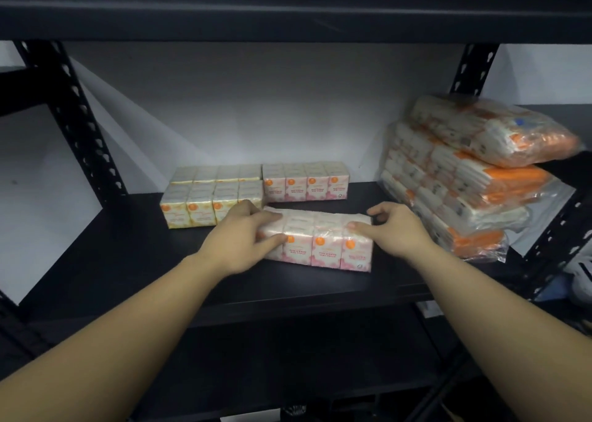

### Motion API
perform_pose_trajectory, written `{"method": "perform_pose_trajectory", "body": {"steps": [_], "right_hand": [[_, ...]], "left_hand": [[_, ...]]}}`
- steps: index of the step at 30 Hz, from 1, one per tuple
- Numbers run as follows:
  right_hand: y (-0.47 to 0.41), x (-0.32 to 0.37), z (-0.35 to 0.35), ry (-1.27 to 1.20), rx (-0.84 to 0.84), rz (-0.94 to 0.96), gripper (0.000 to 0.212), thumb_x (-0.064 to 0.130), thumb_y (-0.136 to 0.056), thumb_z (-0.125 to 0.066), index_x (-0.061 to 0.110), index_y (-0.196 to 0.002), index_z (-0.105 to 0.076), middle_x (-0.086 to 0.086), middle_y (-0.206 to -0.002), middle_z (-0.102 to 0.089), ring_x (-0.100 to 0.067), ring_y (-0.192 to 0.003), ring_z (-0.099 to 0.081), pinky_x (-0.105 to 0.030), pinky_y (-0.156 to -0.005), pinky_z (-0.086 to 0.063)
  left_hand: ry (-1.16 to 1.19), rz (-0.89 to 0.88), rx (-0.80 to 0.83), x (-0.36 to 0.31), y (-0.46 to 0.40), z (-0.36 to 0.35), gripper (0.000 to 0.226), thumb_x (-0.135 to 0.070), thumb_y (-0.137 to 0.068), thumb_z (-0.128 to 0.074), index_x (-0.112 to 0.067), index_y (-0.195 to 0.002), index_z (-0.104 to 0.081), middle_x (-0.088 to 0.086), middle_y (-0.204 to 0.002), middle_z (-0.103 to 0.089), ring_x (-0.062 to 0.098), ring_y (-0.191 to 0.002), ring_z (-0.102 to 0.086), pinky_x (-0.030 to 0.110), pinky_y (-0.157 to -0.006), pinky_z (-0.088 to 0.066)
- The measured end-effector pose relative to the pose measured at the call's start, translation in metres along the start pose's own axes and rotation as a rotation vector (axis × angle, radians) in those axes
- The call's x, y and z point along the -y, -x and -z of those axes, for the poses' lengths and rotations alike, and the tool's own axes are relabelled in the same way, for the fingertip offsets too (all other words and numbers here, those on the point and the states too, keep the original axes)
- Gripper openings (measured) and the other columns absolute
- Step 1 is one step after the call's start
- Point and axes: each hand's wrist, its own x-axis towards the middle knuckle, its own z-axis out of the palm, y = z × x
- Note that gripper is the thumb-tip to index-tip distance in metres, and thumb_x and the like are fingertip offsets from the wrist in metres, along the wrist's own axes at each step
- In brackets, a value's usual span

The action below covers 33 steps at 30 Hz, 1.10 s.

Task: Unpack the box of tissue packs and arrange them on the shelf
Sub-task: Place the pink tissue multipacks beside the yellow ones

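A: Head view has my left hand (245, 229) and right hand (394, 226) gripping the ends of a pink tissue pack (320, 240), fingers curled over its top, mid-frame on the black shelf (128, 261).

B: How should you finish placing it?

A: I'd slide it back flat and square, keeping its printed face forward, until it sits just before the other pink pack (306, 181).

B: Anything in the way?

A: Yellow packs (205, 197) sit left of centre, close to my left hand. Bagged orange bundles (464, 181) crowd the right side of the frame.
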Motion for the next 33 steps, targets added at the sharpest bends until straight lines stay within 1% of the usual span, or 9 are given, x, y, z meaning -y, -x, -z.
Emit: {"method": "perform_pose_trajectory", "body": {"steps": [3, 5, 9, 11, 15, 18, 21, 24, 33], "right_hand": [[-0.018, 0.001, -0.002, 0.030, -0.039, 0.024, 0.065, 0.054, -0.073, -0.088, 0.016, -0.123, -0.069, 0.000, -0.116, -0.067, -0.018, -0.106, -0.064, -0.031, -0.083, -0.050], [-0.025, 0.006, -0.002, 0.064, -0.065, 0.026, 0.062, 0.054, -0.072, -0.089, 0.019, -0.120, -0.070, 0.003, -0.112, -0.067, -0.020, -0.107, -0.065, -0.035, -0.087, -0.054], [-0.012, 0.025, -0.017, 0.189, -0.235, 0.221, 0.051, 0.053, -0.083, -0.077, 0.027, -0.126, -0.070, 0.001, -0.121, -0.068, -0.027, -0.118, -0.057, -0.052, -0.100, -0.050], [0.005, 0.037, -0.034, 0.224, -0.172, 0.380, 0.051, 0.053, -0.089, -0.071, 0.029, -0.134, -0.067, 0.001, -0.134, -0.063, -0.025, -0.125, -0.050, -0.052, -0.105, -0.045], [0.023, 0.043, -0.065, 0.375, 0.016, 0.590, 0.071, 0.069, -0.083, -0.069, 0.038, -0.145, -0.055, 0.006, -0.144, -0.054, -0.020, -0.132, -0.044, -0.045, -0.110, -0.036], [0.019, 0.037, -0.074, 0.495, 0.015, 0.592, 0.076, 0.067, -0.083, -0.070, 0.042, -0.151, -0.046, 0.006, -0.154, -0.044, -0.020, -0.141, -0.035, -0.045, -0.117, -0.025], [0.010, 0.034, -0.077, 0.507, -0.022, 0.596, 0.074, 0.059, -0.085, -0.072, 0.041, -0.151, -0.045, 0.005, -0.156, -0.043, -0.021, -0.144, -0.033, -0.046, -0.119, -0.022], [-0.007, 0.034, -0.079, 0.532, -0.028, 0.575, 0.072, 0.058, -0.086, -0.072, 0.041, -0.151, -0.044, 0.004, -0.157, -0.043, -0.023, -0.144, -0.032, -0.047, -0.119, -0.022], [-0.067, 0.044, -0.089, 0.573, -0.024, 0.523, 0.075, 0.059, -0.085, -0.073, 0.041, -0.152, -0.044, 0.000, -0.159, -0.041, -0.029, -0.146, -0.032, -0.049, -0.120, -0.023]], "left_hand": [[0.013, 0.027, -0.085, -0.003, 0.013, -0.006, 0.059, -0.066, -0.091, -0.063, -0.040, -0.143, -0.058, -0.010, -0.118, -0.046, 0.005, -0.098, -0.053, 0.028, -0.093, -0.050], [0.022, 0.054, -0.124, -0.006, 0.019, -0.010, 0.059, -0.066, -0.091, -0.063, -0.039, -0.143, -0.058, -0.011, -0.116, -0.045, 0.005, -0.094, -0.053, 0.025, -0.088, -0.050], [0.032, 0.107, -0.162, -0.013, 0.017, -0.013, 0.062, -0.070, -0.088, -0.062, -0.039, -0.142, -0.058, -0.010, -0.115, -0.044, 0.008, -0.096, -0.055, 0.032, -0.088, -0.056], [0.042, 0.117, -0.169, -0.013, 0.014, -0.014, 0.064, -0.069, -0.088, -0.064, -0.038, -0.144, -0.056, -0.010, -0.116, -0.044, 0.009, -0.097, -0.054, 0.032, -0.089, -0.055], [0.178, 0.095, -0.178, -0.001, 0.017, -0.017, 0.083, -0.069, -0.080, -0.074, -0.032, -0.148, -0.047, -0.009, -0.129, -0.053, 0.010, -0.112, -0.058, 0.031, -0.095, -0.051], [0.151, 0.161, -0.105, 0.020, 0.026, -0.017, 0.093, -0.081, -0.074, -0.070, -0.030, -0.148, -0.047, -0.010, -0.140, -0.054, 0.010, -0.122, -0.056, 0.037, -0.102, -0.052], [0.012, 0.208, 0.012, 0.041, 0.039, -0.020, 0.086, -0.086, -0.075, -0.062, -0.032, -0.141, -0.055, -0.011, -0.140, -0.052, 0.012, -0.131, -0.049, 0.038, -0.108, -0.047], [0.012, 0.212, -0.003, 0.047, 0.047, -0.026, 0.075, -0.081, -0.080, -0.062, -0.034, -0.139, -0.057, -0.014, -0.140, -0.051, 0.010, -0.134, -0.045, 0.035, -0.111, -0.043], [0.040, 0.231, -0.019, 0.048, 0.046, -0.025, 0.074, -0.084, -0.076, -0.062, -0.036, -0.133, -0.061, -0.018, -0.134, -0.052, 0.008, -0.130, -0.045, 0.038, -0.111, -0.044]]}}
